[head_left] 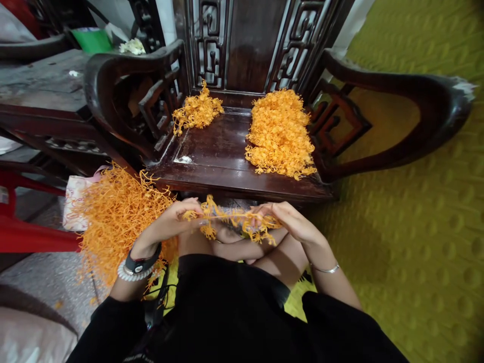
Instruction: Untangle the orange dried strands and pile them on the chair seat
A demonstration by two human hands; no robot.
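Big loose heap [113, 217] at your left, by your knee. Your left hand [177, 219] raised over lap, fingers pinched on left end of orange strand [227, 218]. Your right hand [291, 222] mirrors it, pinching right end. Chair seat [215, 151] ahead: small pile [196, 111] left, large pile [280, 133] right.

A home room used for small-scale handwork, seen from above a seated person's lap. Straight ahead of the hands stands a dark carved wooden armchair [234, 151] w/ fretwork back, its seat holding two piles of orange stringy strands [280, 133]. A bigger loose heap [117, 217] lies just left of the left hand. Yellow-green textured floor mat [408, 227] spreads to the right; red plastic furniture [26, 237] & a worn table [41, 80] sit farther left.
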